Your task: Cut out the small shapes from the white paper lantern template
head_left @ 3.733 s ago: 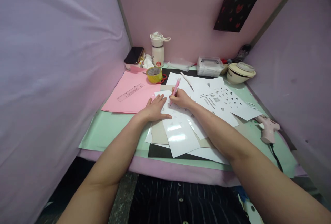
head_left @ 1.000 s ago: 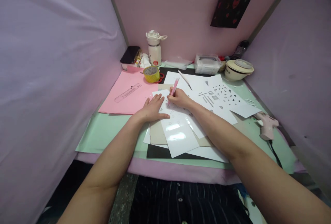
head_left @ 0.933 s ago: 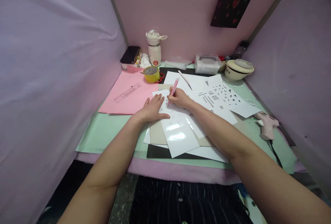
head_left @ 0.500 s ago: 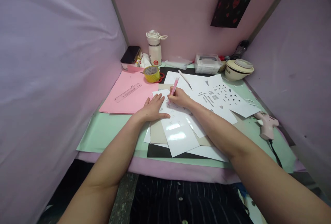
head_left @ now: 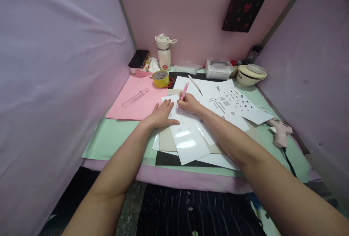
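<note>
My right hand (head_left: pixel 189 103) is closed around a slim pink pen (head_left: pixel 184 90), its tip down at the upper part of a glossy white sheet (head_left: pixel 191 148). Small outlined shapes, such as a star, show on that sheet. My left hand (head_left: pixel 163 114) lies flat with fingers spread across the sheet's left edge, holding nothing. Under it are a beige board (head_left: pixel 167 142) and a black sheet (head_left: pixel 166 159). Beyond my right hand, a white craft knife (head_left: pixel 195 85) rests on white paper. To the right lies a white sheet with many cut-out shapes (head_left: pixel 231 99).
On the left is pink paper (head_left: pixel 117 111) with a clear ruler (head_left: pixel 135 98). Yellow tape (head_left: pixel 160 79), red-handled scissors (head_left: pixel 171 82), a bottle (head_left: pixel 164 56), a clear box (head_left: pixel 219 69) and a lidded bowl (head_left: pixel 249 78) stand behind. A corded pink glue gun (head_left: pixel 280 133) lies right.
The camera view has shifted very slightly, so the background sits a little lower. Both hands and the pen stay in nearly the same place on the sheet.
</note>
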Demonstrator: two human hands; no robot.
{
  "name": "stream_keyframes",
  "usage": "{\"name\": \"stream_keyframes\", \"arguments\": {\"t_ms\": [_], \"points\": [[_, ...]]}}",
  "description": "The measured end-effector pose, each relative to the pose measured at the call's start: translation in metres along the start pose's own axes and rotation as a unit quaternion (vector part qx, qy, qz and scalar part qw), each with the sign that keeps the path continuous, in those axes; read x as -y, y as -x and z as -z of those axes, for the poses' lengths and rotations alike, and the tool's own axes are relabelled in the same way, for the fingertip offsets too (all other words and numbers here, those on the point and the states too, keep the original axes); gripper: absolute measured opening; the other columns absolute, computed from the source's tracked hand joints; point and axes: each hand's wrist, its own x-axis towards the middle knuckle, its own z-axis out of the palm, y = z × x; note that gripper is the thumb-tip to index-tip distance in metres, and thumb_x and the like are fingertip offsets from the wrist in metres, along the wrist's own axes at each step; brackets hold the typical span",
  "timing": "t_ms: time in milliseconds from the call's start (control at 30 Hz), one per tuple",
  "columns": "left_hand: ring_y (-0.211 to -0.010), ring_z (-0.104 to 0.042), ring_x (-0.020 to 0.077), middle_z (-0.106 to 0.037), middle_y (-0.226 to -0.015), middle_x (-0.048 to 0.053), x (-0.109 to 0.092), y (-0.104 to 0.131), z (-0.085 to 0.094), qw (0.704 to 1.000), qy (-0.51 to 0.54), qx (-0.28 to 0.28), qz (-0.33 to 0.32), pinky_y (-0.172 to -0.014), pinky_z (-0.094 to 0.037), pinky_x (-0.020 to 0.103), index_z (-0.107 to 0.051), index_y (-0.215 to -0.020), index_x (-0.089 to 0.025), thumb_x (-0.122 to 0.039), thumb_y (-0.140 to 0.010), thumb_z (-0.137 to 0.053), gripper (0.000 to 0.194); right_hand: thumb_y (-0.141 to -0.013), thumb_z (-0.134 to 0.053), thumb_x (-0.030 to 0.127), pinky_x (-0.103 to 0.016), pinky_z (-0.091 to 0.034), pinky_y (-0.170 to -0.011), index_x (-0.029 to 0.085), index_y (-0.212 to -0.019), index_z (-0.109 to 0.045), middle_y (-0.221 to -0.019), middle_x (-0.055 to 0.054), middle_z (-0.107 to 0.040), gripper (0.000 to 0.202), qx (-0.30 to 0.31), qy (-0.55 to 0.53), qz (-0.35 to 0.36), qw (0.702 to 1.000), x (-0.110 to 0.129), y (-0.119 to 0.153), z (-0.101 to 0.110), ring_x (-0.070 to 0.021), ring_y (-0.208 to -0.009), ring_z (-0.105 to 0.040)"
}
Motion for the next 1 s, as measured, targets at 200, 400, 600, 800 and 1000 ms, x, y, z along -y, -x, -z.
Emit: {"name": "stream_keyframes", "arguments": {"t_ms": [200,400,600,800,1000], "points": [[-0.152,0.000,0.0325,-0.004,-0.164,0.016,0.0002,0.0010,0.0012,1.000,-0.002,0.003,0.002,-0.119,-0.006,0.059,-0.015,-0.155,-0.018,-0.068,-0.078,-0.057,0.102,-0.069,-0.050,0.023,-0.027,-0.029,-0.053,0.022,-0.066,-0.037,-0.056,0.006,-0.042,0.013,0.005,-0.013,-0.003,1.000,-0.0018,-0.0005,-0.0014,-0.0123,-0.056,-0.042],[-0.152,-0.001,0.0314,-0.004,-0.164,0.016,0.0005,0.0002,0.0005,1.000,-0.004,-0.001,0.002,-0.120,-0.006,0.058,-0.016,-0.156,-0.015,-0.069,-0.077,-0.057,0.104,-0.069,-0.050,0.022,-0.026,-0.026,-0.053,0.022,-0.065,-0.036,-0.055,0.007,-0.041,0.014,-0.006,-0.007,0.002,1.000,0.0004,-0.0003,0.0003,-0.0115,-0.055,-0.039],[-0.152,0.000,0.0319,-0.003,-0.165,0.015,0.0014,0.0009,0.0003,1.000,-0.003,0.000,0.001,-0.120,-0.005,0.058,-0.014,-0.156,-0.017,-0.070,-0.078,-0.056,0.103,-0.072,-0.053,0.025,-0.026,-0.029,-0.053,0.023,-0.066,-0.037,-0.053,0.007,-0.044,0.017,-0.010,-0.038,-0.006,0.999,-0.0020,0.0006,0.0041,-0.0116,-0.052,-0.040],[-0.152,0.001,0.0333,-0.003,-0.165,0.015,0.0014,0.0002,0.0003,1.000,-0.004,0.004,0.001,-0.120,-0.005,0.057,-0.014,-0.156,-0.015,-0.070,-0.078,-0.056,0.104,-0.073,-0.054,0.025,-0.026,-0.030,-0.053,0.022,-0.067,-0.038,-0.053,0.007,-0.046,0.018,0.001,-0.038,-0.008,0.999,-0.0026,0.0010,0.0045,-0.0116,-0.052,-0.041],[-0.152,0.000,0.0312,-0.003,-0.165,0.015,-0.0002,0.0003,0.0008,1.000,-0.008,0.005,0.004,-0.120,-0.006,0.057,-0.015,-0.156,-0.014,-0.067,-0.079,-0.056,0.103,-0.074,-0.054,0.025,-0.026,-0.030,-0.052,0.022,-0.068,-0.037,-0.053,0.007,-0.046,0.018,0.019,-0.029,-0.010,0.999,-0.0001,0.0026,0.0036,-0.0111,-0.052,-0.041]]}}
